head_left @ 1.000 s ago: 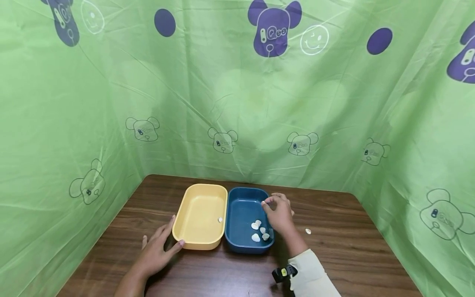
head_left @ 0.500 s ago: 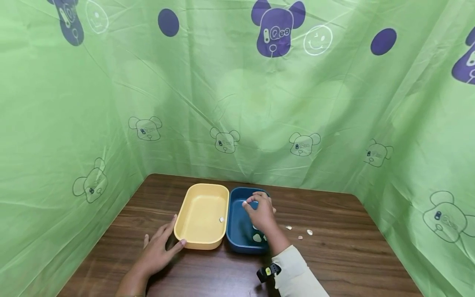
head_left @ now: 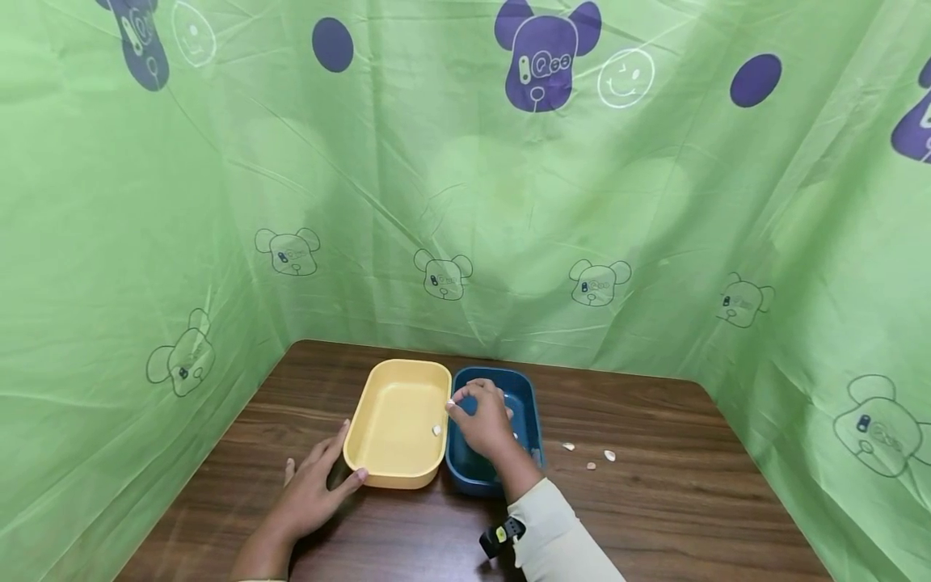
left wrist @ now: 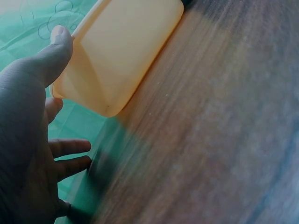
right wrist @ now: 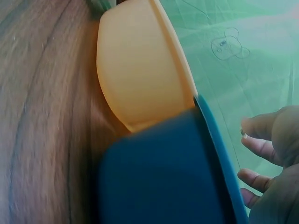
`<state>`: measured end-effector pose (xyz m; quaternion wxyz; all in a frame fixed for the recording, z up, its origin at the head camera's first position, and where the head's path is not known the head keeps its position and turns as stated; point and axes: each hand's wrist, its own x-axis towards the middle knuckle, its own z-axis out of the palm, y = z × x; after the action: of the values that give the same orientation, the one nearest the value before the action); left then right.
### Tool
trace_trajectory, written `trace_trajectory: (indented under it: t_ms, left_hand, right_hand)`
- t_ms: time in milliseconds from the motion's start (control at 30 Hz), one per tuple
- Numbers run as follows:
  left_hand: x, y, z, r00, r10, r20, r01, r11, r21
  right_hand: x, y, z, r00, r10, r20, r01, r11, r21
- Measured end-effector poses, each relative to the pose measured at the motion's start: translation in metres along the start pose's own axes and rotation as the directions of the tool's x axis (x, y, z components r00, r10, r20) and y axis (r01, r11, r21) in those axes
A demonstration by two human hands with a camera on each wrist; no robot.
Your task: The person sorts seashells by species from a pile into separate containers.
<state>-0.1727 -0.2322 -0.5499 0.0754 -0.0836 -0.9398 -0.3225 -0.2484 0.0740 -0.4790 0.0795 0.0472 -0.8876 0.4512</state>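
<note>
My right hand pinches a small white seashell between thumb and index finger, above the line where the two trays meet. Below the hand is a blue tray; the hand and forearm hide most of the shells inside it. Another white shell lies near the right wall of the yellow tray. With fingers spread, my left hand rests against that tray's near left corner, the thumb on its rim. In the right wrist view, only a speck of the pinched shell shows at the fingertips.
Several objects share the brown wooden table: right of the blue tray lie two pale shells and a small pinkish piece. A green printed curtain encloses the back and sides. A dark wrist device sits at the right sleeve.
My right hand has moved left across the blue tray toward the yellow one, carrying the pinched shell. Its move uncovered pieces on the table at right. The left hand stays at the yellow tray.
</note>
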Motion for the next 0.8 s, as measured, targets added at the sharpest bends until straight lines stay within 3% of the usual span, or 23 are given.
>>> trace_trajectory:
  t_ms: [333, 800]
  left_hand:
    - [0.001, 0.001, 0.001, 1.000, 0.004, 0.001, -0.004, 1.000, 0.007]
    - [-0.001, 0.002, -0.002, 1.000, -0.009, 0.012, 0.009, 1.000, 0.011]
  right_hand:
    - [-0.003, -0.007, 0.012, 0.998, -0.051, 0.030, 0.050, 0.999, 0.020]
    - [-0.003, -0.005, 0.005, 0.999, -0.016, 0.029, 0.016, 1.000, -0.002]
